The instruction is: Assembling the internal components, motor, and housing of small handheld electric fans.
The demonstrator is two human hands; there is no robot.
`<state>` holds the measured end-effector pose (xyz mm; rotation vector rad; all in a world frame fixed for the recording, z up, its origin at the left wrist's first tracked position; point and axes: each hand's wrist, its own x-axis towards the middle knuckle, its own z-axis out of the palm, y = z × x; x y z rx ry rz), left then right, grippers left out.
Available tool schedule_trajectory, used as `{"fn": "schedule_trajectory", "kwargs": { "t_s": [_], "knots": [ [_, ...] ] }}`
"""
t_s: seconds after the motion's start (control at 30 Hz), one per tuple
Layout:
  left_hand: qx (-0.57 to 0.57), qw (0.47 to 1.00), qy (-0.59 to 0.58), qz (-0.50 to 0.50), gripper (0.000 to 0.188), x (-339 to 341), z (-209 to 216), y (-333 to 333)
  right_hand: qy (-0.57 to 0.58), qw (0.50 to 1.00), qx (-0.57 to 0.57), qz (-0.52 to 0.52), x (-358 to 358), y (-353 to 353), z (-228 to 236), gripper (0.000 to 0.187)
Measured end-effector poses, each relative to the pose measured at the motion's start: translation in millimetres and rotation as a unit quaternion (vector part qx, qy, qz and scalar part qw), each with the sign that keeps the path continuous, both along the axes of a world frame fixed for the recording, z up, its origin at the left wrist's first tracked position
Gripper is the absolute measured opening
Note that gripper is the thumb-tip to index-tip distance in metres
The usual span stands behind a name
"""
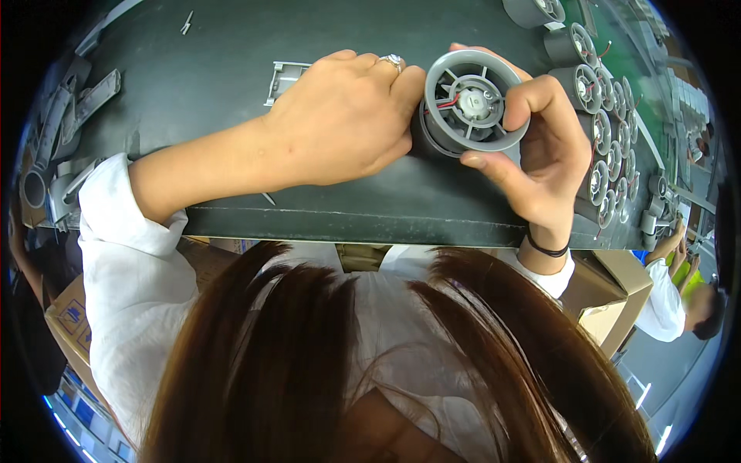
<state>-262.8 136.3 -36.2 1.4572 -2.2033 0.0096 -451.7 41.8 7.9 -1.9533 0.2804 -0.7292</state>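
Note:
My right hand (544, 147) grips a grey round fan housing (519, 137) by its rim, thumb at the near side and fingers curled around the right and far sides. Spokes, a white motor hub and red wire show inside its open end, which faces up. Closed and knuckles up, my left hand (347, 116) presses close to the housing's left side. Its fingertips are hidden, so what they hold cannot be made out. A light grey rectangular plastic part (284, 79) lies on the table, partly covered by that hand.
Several similar fan housings (588, 89) stand in rows at the right of the dark green table (231, 46). Grey plastic shells (93, 100) are piled at the left. A small pale piece (187, 23) lies far left. Cardboard boxes (617, 285) stand below the near edge; another person (668, 297) is at far right.

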Motion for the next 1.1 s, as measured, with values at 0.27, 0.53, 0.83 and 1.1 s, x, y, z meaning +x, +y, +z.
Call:
{"fn": "schedule_trajectory", "kwargs": {
  "t_s": [0.27, 0.53, 0.83, 1.1],
  "knots": [
    [-0.007, 1.000, -0.007, -0.007, 0.023, 1, -1, -2, -0.036, 0.999, -0.025, -0.022, -2, 2, -10, 0.032],
    [0.024, 0.998, 0.048, 0.039, 0.021, -1, 0, -1, -0.084, 0.992, 0.020, -0.087, 6, 12, -22, 0.029],
    [0.030, 0.997, 0.056, 0.049, 0.021, -2, 2, 1, -0.054, 0.988, 0.121, -0.076, 3, 12, -17, 0.027],
    [0.044, 0.995, 0.067, 0.066, 0.018, 0, 1, -2, 0.018, 0.995, 0.036, -0.088, 3, 13, -16, 0.024]
  ]
}}
